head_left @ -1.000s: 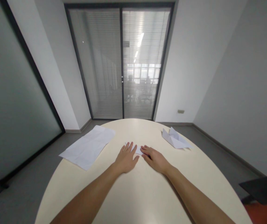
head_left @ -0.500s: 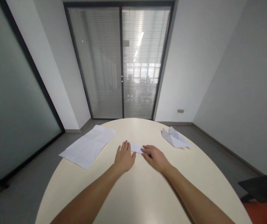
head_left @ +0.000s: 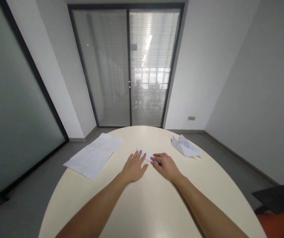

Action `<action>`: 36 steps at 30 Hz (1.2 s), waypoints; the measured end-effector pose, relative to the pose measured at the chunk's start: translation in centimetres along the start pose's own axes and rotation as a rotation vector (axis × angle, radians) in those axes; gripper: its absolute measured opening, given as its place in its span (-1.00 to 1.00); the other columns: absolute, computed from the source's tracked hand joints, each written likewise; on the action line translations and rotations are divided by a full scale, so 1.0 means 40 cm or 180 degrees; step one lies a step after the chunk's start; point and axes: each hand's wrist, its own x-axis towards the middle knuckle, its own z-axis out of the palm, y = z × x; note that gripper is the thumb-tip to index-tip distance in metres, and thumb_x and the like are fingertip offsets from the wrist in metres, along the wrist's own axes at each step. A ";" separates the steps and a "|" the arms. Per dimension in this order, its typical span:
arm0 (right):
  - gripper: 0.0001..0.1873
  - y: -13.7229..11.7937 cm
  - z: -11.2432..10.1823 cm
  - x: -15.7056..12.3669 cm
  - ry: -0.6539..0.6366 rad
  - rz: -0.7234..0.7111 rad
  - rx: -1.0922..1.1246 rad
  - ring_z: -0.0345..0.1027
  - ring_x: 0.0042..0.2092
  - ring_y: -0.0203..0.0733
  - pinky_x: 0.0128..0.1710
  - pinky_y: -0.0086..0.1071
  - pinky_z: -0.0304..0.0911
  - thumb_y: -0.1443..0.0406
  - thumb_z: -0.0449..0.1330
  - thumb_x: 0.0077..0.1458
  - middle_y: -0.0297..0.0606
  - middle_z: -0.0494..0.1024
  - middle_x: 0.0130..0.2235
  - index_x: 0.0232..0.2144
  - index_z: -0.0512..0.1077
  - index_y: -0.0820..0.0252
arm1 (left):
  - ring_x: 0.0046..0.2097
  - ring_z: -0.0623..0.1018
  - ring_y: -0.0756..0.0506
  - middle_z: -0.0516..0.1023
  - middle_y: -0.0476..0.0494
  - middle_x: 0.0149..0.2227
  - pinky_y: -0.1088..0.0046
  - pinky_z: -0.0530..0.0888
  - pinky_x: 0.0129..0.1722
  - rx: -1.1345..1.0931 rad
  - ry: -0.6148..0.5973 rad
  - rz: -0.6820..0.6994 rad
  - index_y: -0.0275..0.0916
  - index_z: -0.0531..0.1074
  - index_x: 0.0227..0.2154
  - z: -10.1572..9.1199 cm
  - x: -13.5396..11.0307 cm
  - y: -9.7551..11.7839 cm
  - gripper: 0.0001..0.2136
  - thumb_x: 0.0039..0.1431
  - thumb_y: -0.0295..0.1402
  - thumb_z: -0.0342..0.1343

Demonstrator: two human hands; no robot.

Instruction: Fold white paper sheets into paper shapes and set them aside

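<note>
A small folded piece of white paper (head_left: 148, 157) lies on the table in front of me, partly hidden by both hands. My left hand (head_left: 135, 167) is spread flat, its fingertips touching the paper's left part. At the paper's right end, my right hand (head_left: 166, 167) has its fingers bent, with the thumb and fingertips closed on the edge. Right of that hand stands a folded paper boat shape (head_left: 187, 148) with raised points. Off to the left lies a larger creased white sheet (head_left: 94, 155).
The pale round table (head_left: 142, 205) carries all the paper. A black and orange-red chair (head_left: 279, 198) stands at the lower right. Beyond the table is a glass door (head_left: 129, 109) with blinds.
My left hand's fingers have spread apart and shifted slightly right, uncovering the paper's far left corner. My right hand stays nearly in place.
</note>
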 end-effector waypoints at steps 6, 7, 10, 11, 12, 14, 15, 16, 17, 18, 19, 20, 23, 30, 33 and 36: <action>-0.65 0.003 0.006 0.004 0.0101 0.0155 -0.0116 0.39 0.01 -0.04 0.05 -0.17 0.27 0.10 0.12 0.23 -0.17 0.58 -0.01 -0.05 0.57 0.06 | 0.40 -0.05 -0.30 -0.05 -0.31 0.40 0.00 -0.05 0.33 0.0019 0.0059 -0.0197 -0.25 0.00 0.34 0.018 0.008 -0.004 -0.38 0.34 -0.01 -0.24; -0.64 0.005 0.007 0.004 0.0123 0.0187 -0.0135 0.39 0.01 -0.04 0.06 -0.17 0.26 0.10 0.11 0.23 -0.16 0.58 -0.01 -0.06 0.57 0.06 | 0.40 -0.06 -0.30 -0.05 -0.29 0.40 -0.01 -0.06 0.33 0.0024 0.0059 -0.0194 -0.24 0.00 0.34 0.020 0.010 -0.005 -0.38 0.34 -0.01 -0.24; -0.63 0.007 0.010 0.005 0.0160 0.0240 -0.0179 0.39 0.00 -0.04 0.06 -0.18 0.26 0.08 0.10 0.24 -0.14 0.58 -0.02 -0.06 0.57 0.08 | 0.40 -0.07 -0.31 -0.04 -0.26 0.40 -0.04 -0.06 0.32 0.0036 0.0016 -0.0173 -0.22 0.01 0.34 0.020 0.018 -0.004 -0.38 0.33 0.00 -0.25; -0.62 0.007 0.010 0.005 0.0159 0.0245 -0.0197 0.39 0.00 -0.04 0.06 -0.18 0.25 0.07 0.10 0.24 -0.14 0.58 -0.02 -0.07 0.57 0.09 | 0.40 -0.07 -0.31 -0.04 -0.26 0.40 -0.05 -0.06 0.32 0.0038 -0.0024 -0.0177 -0.22 0.02 0.34 0.019 0.021 -0.002 -0.38 0.33 0.00 -0.25; -0.62 0.007 0.010 0.005 0.0156 0.0251 -0.0222 0.39 0.00 -0.04 0.06 -0.19 0.25 0.07 0.09 0.24 -0.14 0.58 -0.02 -0.06 0.57 0.09 | 0.40 -0.07 -0.32 -0.04 -0.27 0.40 -0.06 -0.06 0.32 0.0041 -0.0072 -0.0197 -0.23 0.02 0.34 0.018 0.024 0.000 -0.37 0.32 0.01 -0.26; -0.61 0.004 0.008 0.006 0.0143 0.0262 -0.0298 0.38 0.01 -0.04 0.06 -0.19 0.25 0.06 0.08 0.25 -0.15 0.58 -0.02 -0.06 0.56 0.09 | 0.40 -0.06 -0.33 -0.05 -0.30 0.40 -0.07 -0.05 0.31 0.0054 -0.0118 -0.0271 -0.27 0.01 0.34 0.018 0.029 0.007 -0.36 0.32 0.01 -0.26; -0.60 0.001 0.008 0.006 0.0137 0.0269 -0.0346 0.37 0.01 -0.03 0.05 -0.19 0.26 0.06 0.07 0.26 -0.15 0.58 -0.02 -0.06 0.56 0.09 | 0.40 -0.06 -0.33 -0.06 -0.31 0.40 -0.07 -0.05 0.32 0.0059 -0.0097 -0.0313 -0.30 0.01 0.34 0.020 0.030 0.011 -0.35 0.32 0.00 -0.26; -0.60 -0.001 0.007 0.006 0.0133 0.0277 -0.0393 0.37 0.02 -0.02 0.05 -0.19 0.26 0.06 0.06 0.27 -0.15 0.58 -0.01 -0.06 0.56 0.09 | 0.40 -0.06 -0.33 -0.05 -0.32 0.40 -0.06 -0.06 0.32 0.0061 -0.0049 -0.0353 -0.32 0.02 0.34 0.022 0.030 0.013 -0.35 0.32 -0.01 -0.25; -0.60 -0.004 0.006 0.007 0.0127 0.0276 -0.0434 0.36 0.02 -0.01 0.05 -0.18 0.26 0.06 0.04 0.27 -0.14 0.58 -0.01 -0.06 0.56 0.09 | 0.40 -0.05 -0.33 -0.04 -0.32 0.39 -0.05 -0.06 0.33 0.0059 0.0018 -0.0385 -0.34 0.03 0.33 0.025 0.029 0.014 -0.35 0.32 -0.02 -0.24; -0.60 -0.006 0.006 0.007 0.0117 0.0270 -0.0462 0.36 0.02 -0.01 0.04 -0.17 0.26 0.07 0.04 0.28 -0.14 0.58 -0.01 -0.06 0.55 0.09 | 0.40 -0.05 -0.32 -0.02 -0.32 0.39 -0.03 -0.05 0.33 0.0054 0.0092 -0.0409 -0.35 0.04 0.32 0.027 0.028 0.014 -0.36 0.32 -0.04 -0.24; -0.61 -0.008 0.006 0.006 0.0107 0.0270 -0.0479 0.35 0.03 -0.01 0.05 -0.16 0.26 0.08 0.03 0.28 -0.14 0.58 0.00 -0.05 0.55 0.08 | 0.40 -0.03 -0.31 0.00 -0.31 0.39 -0.02 -0.04 0.33 0.0047 0.0161 -0.0425 -0.35 0.06 0.32 0.029 0.025 0.013 -0.38 0.32 -0.05 -0.23; -0.62 -0.008 0.007 0.005 0.0099 0.0284 -0.0487 0.35 0.04 0.00 0.04 -0.15 0.25 0.09 0.03 0.28 -0.14 0.57 0.01 -0.04 0.54 0.07 | 0.39 0.00 -0.30 0.04 -0.30 0.38 0.00 -0.02 0.33 0.0038 0.0218 -0.0431 -0.33 0.09 0.30 0.030 0.023 0.011 -0.40 0.32 -0.07 -0.22; -0.64 -0.005 0.011 -0.001 0.0102 0.0455 -0.0504 0.33 0.07 0.02 0.03 -0.11 0.26 0.11 0.06 0.26 -0.16 0.54 0.05 0.00 0.51 0.03 | 0.37 0.10 -0.26 0.14 -0.26 0.35 0.04 0.04 0.32 -0.0006 0.0352 -0.0353 -0.28 0.19 0.25 0.027 0.012 0.005 -0.49 0.32 -0.15 -0.18; -0.64 0.020 0.004 -0.023 0.0336 0.0700 -0.0176 0.38 0.03 0.00 0.05 -0.13 0.27 0.20 0.13 0.18 -0.17 0.53 0.03 0.02 0.48 0.05 | 0.34 0.15 -0.27 0.20 -0.24 0.32 0.02 0.09 0.31 -0.0133 0.0433 -0.0232 -0.24 0.27 0.19 0.016 0.001 0.007 -0.55 0.31 -0.20 -0.14; -0.64 0.033 -0.006 -0.024 0.0406 0.0837 -0.0002 0.40 0.01 -0.03 0.04 -0.16 0.30 0.24 0.14 0.16 -0.18 0.48 0.08 0.02 0.48 0.05 | 0.35 0.15 -0.27 0.20 -0.23 0.33 0.02 0.08 0.31 -0.0141 0.0397 -0.0267 -0.24 0.27 0.19 0.015 0.002 0.009 -0.54 0.30 -0.20 -0.13; -0.68 0.052 -0.013 -0.022 0.0498 0.0913 -0.0176 0.35 0.06 0.02 0.05 -0.13 0.29 0.32 0.13 0.14 -0.19 0.46 0.09 -0.06 0.52 0.05 | 0.34 0.15 -0.28 0.20 -0.24 0.32 0.03 0.09 0.31 -0.0120 0.0379 -0.0284 -0.26 0.27 0.19 0.014 0.001 0.010 -0.54 0.30 -0.20 -0.13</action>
